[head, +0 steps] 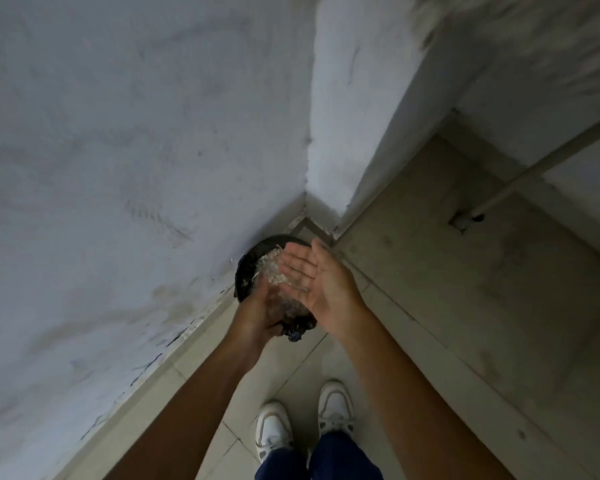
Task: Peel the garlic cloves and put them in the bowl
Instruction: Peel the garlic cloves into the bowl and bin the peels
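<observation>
**Both hands over a black bin in the corner**

A white wall (125, 168) meets a tiled floor (447, 306), and in the corner stands a black bin (246, 268) with a dark liner — pale papery garlic skins (267, 268) lie heaped inside. The right hand (317, 277) is above the bin, palm up, fingers straight and spread, the skins just beyond its fingertips. The left hand (260, 315) is blurred — its fingers cannot be told. White shoes (336, 407) stand below.
</observation>
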